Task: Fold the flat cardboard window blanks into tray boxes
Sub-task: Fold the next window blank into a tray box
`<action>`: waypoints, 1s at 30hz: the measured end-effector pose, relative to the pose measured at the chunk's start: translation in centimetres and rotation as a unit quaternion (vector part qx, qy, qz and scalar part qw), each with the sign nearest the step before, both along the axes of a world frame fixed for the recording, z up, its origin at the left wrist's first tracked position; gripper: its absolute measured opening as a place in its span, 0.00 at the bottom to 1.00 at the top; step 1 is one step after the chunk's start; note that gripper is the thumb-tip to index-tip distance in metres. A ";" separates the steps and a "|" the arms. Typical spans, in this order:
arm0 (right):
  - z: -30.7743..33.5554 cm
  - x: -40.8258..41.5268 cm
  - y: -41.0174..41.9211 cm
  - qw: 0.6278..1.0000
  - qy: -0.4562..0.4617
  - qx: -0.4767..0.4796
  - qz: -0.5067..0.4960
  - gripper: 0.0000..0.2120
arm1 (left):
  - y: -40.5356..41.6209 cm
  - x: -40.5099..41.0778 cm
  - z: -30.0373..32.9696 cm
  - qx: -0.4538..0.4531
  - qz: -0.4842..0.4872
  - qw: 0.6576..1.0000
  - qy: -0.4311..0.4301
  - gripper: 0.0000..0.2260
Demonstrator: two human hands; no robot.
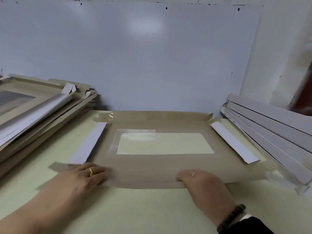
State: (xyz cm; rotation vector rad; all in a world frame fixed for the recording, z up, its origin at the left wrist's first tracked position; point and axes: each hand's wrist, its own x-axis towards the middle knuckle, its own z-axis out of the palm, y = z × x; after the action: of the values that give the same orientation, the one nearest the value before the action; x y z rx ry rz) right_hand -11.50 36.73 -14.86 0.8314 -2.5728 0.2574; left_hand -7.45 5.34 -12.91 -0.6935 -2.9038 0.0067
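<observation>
Both hands were on the near flap of the window blank (162,164), which lay flat on the pale table (135,208).

My left hand (81,176) pressed it with straight fingers; my right hand (200,181) curled over its near edge, gripping it. Folded trays (33,105) were stacked at left, white blanks (270,129) leaned at right.

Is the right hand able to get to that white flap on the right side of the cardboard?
Probably yes. The right hand grips the blank's near edge, and the white flap lies folded flat just beyond it, with only bare cardboard between. The hand would have to let go first.
</observation>
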 end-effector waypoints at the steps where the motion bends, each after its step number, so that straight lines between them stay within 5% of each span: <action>1: 0.0 0.1 -0.3 1.000 -0.012 0.011 0.011 0.14 | 0.2 0.0 0.0 0.011 0.022 0.999 -0.042 0.18; 3: -0.3 0.6 -1.0 0.997 -0.025 0.046 0.050 0.15 | 0.3 -0.6 -1.3 0.082 0.031 0.996 -0.012 0.29; 5: -0.6 1.1 -2.0 0.990 -0.084 0.105 0.032 0.29 | 0.4 -0.6 -2.3 0.108 0.083 0.989 -0.054 0.35; 9: -0.9 1.4 -3.2 0.980 -0.157 0.111 0.055 0.44 | 2.4 -2.1 -2.1 0.133 0.124 0.977 -0.113 0.26; 11: -1.0 0.9 -3.0 0.963 -0.252 0.064 0.068 0.39 | 3.1 -3.3 -2.3 0.132 0.143 0.975 -0.112 0.25; 15: -1.5 -1.6 -0.9 0.969 -0.244 0.038 -0.032 0.23 | 2.0 -5.4 -3.4 0.120 0.213 0.966 -0.078 0.26; 30: -3.0 -7.4 11.8 0.883 -0.226 0.000 -0.412 0.30 | -3.2 -6.2 -4.7 0.076 0.382 0.917 -0.083 0.27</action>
State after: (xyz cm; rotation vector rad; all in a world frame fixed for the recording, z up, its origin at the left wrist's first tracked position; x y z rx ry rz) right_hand -18.94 48.51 -17.89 -0.4302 -3.0747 0.1934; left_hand -13.69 2.15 -17.59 0.5107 -3.0783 -0.1901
